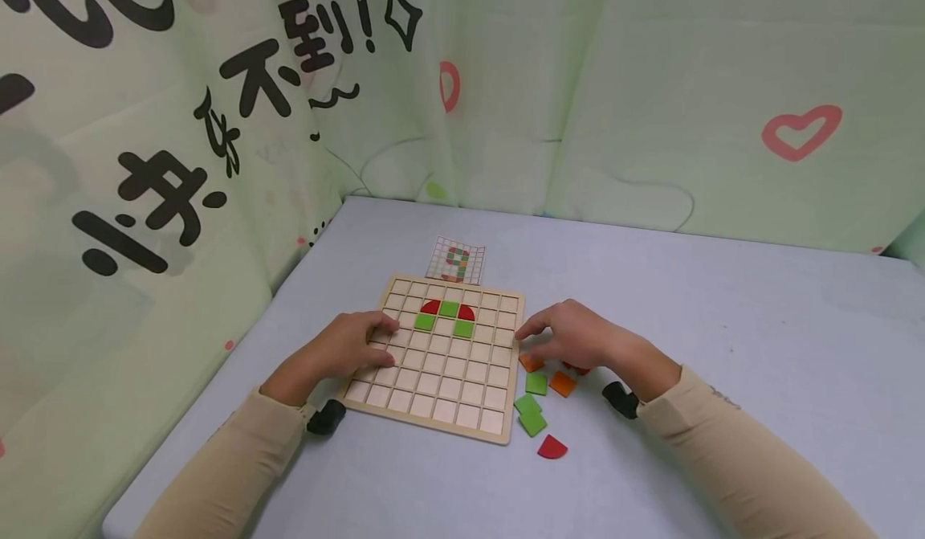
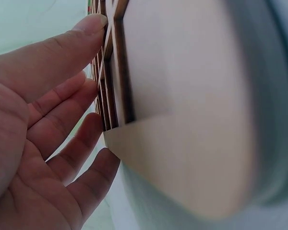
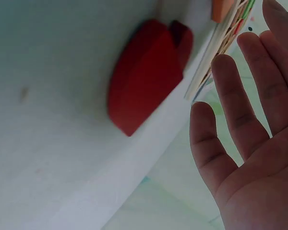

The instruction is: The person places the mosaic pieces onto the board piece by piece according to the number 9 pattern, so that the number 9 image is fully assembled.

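A wooden grid board (image 1: 433, 366) lies on the table, with green square tiles (image 1: 449, 309) and red quarter-round tiles (image 1: 466, 312) in its upper cells. My left hand (image 1: 347, 348) rests at the board's left edge, thumb and fingers spread loosely over it. In the left wrist view, those fingers (image 2: 53, 43) touch the rim and grid. At the right edge, my right hand (image 1: 578, 332) hovers over loose tiles, its fingers loosely extended. An orange tile (image 1: 531, 363) is partly under it. Nothing shows in its palm in the right wrist view, where red tiles (image 3: 146, 76) lie nearby.
A small pattern card (image 1: 456, 261) with a coloured grid picture lies beyond the board. Right of the board are loose green tiles (image 1: 532, 422), another orange tile (image 1: 562, 383) and a red quarter-round piece (image 1: 552, 447). Printed curtains (image 1: 650, 81) hang along the table's back and left sides.
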Tool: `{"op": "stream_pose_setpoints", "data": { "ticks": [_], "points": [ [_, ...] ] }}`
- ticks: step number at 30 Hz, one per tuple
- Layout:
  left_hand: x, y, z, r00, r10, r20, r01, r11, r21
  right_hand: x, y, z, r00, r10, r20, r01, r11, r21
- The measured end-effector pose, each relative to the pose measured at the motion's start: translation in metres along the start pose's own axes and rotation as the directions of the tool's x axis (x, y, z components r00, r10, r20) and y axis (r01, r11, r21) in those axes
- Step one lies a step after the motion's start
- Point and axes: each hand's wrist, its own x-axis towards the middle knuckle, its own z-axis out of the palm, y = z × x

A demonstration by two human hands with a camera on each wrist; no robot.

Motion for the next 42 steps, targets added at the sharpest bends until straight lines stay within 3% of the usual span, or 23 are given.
{"op": "stream_pose_setpoints", "data": {
  "ticks": [8,42],
  "points": [
    [0.0006,-0.0006,0.0,1.0,0.001,-0.001,-0.001,1.0,0.004,0.0042,0.0074,0.0037,0.997,-0.079,-0.004,0.078,0.991,-0.113],
    [-0.002,0.0013,-0.0022,1.0,0.021,0.002,-0.021,1.0,0.012,0.0066,0.0089,0.0051,0.998,-0.062,-0.033,0.055,0.982,-0.179]
  ]
}}
